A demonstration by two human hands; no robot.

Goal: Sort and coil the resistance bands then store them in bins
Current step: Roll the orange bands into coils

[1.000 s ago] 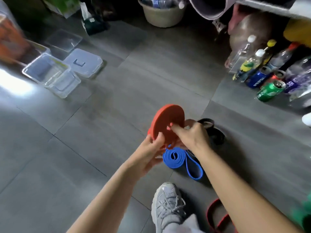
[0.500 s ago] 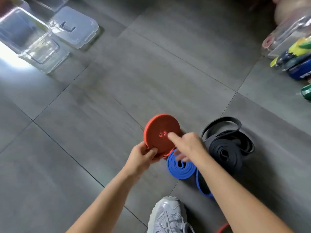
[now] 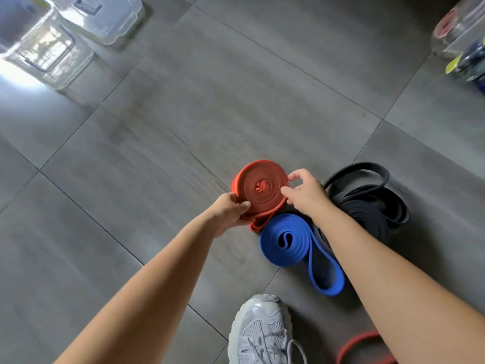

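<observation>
Now left hand (image 3: 231, 214) grips orange coiled band (image 3: 262, 187), right hand (image 3: 307, 193) pinches its rim, probably to stop the coil unrolling.

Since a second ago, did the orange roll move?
Yes. The orange roll stood on edge above the blue band; now it is flat, face up, beside that band, gripped by the left hand and right hand.

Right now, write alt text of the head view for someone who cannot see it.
The left hand and right hand grip a coiled orange band by its edges over a grey tile floor. Beside it lie a half-coiled blue band and loose black bands; clear bins sit top left, a shoe below.
</observation>
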